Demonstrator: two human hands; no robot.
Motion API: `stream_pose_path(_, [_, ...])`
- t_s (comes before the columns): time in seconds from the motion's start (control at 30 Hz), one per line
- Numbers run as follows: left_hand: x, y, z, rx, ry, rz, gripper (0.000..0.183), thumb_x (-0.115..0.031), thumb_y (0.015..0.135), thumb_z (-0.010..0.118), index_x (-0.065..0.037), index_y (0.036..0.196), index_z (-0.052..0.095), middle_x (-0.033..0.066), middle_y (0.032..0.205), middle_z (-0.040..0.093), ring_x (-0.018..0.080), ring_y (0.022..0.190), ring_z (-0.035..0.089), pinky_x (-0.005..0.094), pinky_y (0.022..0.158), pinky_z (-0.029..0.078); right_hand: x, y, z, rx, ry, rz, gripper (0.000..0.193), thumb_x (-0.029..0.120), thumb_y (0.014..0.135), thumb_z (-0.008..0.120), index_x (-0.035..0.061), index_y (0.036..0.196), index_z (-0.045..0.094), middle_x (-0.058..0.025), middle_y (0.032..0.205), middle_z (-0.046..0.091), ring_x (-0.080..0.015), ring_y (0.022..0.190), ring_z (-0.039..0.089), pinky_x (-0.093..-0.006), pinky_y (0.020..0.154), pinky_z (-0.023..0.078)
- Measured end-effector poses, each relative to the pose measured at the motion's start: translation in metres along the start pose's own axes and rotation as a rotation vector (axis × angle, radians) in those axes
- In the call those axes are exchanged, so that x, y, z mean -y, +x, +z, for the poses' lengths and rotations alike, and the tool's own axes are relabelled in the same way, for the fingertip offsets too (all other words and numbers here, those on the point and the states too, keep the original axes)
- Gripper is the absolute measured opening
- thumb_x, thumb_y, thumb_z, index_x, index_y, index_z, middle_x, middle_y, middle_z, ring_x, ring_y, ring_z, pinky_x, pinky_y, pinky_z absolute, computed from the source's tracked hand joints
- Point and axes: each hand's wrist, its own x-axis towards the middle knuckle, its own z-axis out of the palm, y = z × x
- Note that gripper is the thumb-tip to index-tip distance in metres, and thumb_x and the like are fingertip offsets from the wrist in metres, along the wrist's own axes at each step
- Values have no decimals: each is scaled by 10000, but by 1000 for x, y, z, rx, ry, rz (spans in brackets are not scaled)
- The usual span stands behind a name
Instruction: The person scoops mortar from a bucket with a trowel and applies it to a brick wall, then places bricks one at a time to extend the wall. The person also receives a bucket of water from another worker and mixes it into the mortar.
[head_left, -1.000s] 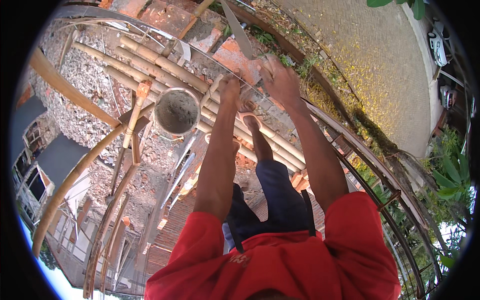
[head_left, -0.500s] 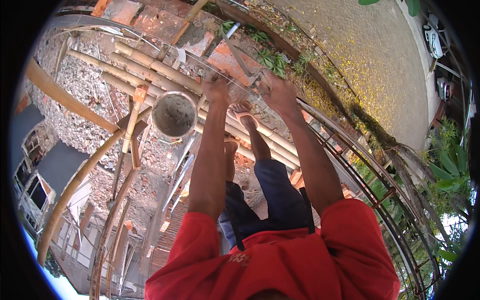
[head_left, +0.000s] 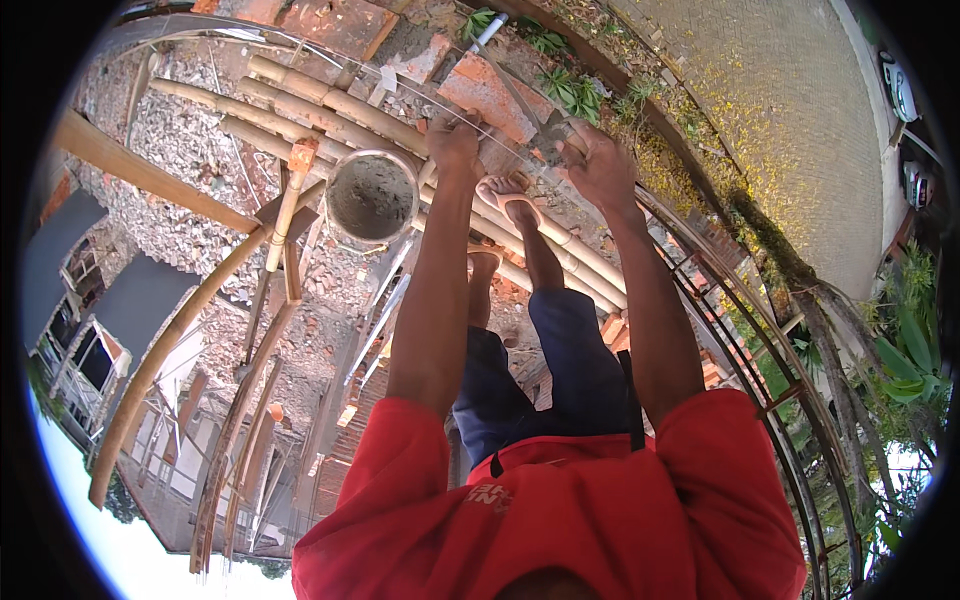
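Note:
My right hand [head_left: 603,172] is closed round the handle of a trowel [head_left: 516,92], whose long grey blade points up and left across an orange brick [head_left: 490,98]. My left hand [head_left: 455,147] is curled at the near left edge of that brick, close to a thin taut string [head_left: 425,97]. Its fingertips are hidden, and what they grip cannot be made out. Grey mortar [head_left: 560,130] lies around the trowel's handle end. Left of my left forearm stands a round bucket [head_left: 372,238] with wet grey mortar inside.
Bamboo poles [head_left: 335,133] run under my sandalled feet [head_left: 510,187] as a raised platform. Rubble [head_left: 190,195] covers the ground at left. Rusty rebar [head_left: 745,345] curves along the right side. Green leaves [head_left: 572,95] lie beyond the brick, and a paved road [head_left: 760,80] stretches beyond.
The whole view has shifted, with the scene sliding right and slightly up. My right hand and the trowel sit a little farther from my left hand; the trowel stays over the brick.

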Motion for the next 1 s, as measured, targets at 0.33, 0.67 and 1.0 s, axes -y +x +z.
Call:
stream_pose_path(0.33, [0,-1,8,-79,182,110,150,80,835,655,9,937,739,73,856,715,138,760,671,311,601,571,10,-5,-12,50,373,79,462,283,912,734,121,1336,648,-131,969,745,-275,828,706,-406,791,556])
stream_pose_path(0.67, [-8,-5,12,-106,146,26,257,56,860,651,-6,1109,635,126,1022,693,213,841,688,375,635,633,12,-5,-14,133,277,93,407,190,916,735,108,1309,667,-102,862,730,-227,734,666,-372,744,539])
stream_pose_path(1.0, [-9,-35,16,-56,1165,847,843,-245,829,795,32,1496,361,282,1565,343,511,1455,271,608,1179,261,29,21,-32,-211,-308,236,352,292,885,663,9,1093,649,-220,1005,720,-414,919,715,-498,847,555])
